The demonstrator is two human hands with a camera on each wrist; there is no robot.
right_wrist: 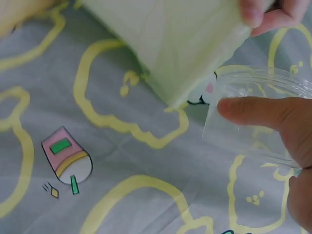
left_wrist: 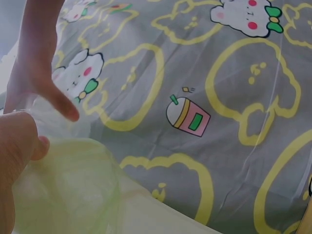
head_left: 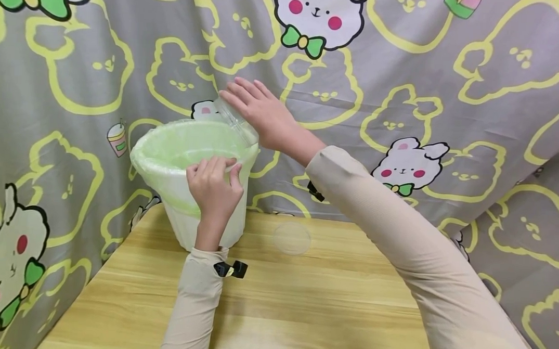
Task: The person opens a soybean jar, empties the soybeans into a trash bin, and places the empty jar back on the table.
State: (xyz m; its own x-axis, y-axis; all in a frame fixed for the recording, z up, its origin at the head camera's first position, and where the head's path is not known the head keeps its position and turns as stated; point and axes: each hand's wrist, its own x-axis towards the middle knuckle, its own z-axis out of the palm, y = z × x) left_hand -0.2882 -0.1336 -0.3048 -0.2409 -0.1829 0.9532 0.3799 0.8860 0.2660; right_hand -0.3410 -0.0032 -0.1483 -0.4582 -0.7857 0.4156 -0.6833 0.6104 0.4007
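A white trash bin (head_left: 176,222) with a thin pale-green liner bag (head_left: 161,143) folded over its rim stands at the table's far left. My left hand (head_left: 215,184) grips the near right part of that rim, fingers curled over the bag. Above the bin's right side, my right hand (head_left: 268,116) holds a clear plastic jar (head_left: 235,120) tilted toward the opening. In the right wrist view the thumb presses along the wall of the see-through jar (right_wrist: 234,129). What lies deep inside the bin is hidden.
A clear round lid (head_left: 292,238) lies flat on the wooden table (head_left: 302,300), right of the bin. A grey curtain (head_left: 406,55) with yellow outlines and white cartoon bunnies hangs close behind the bin and around the table's sides.
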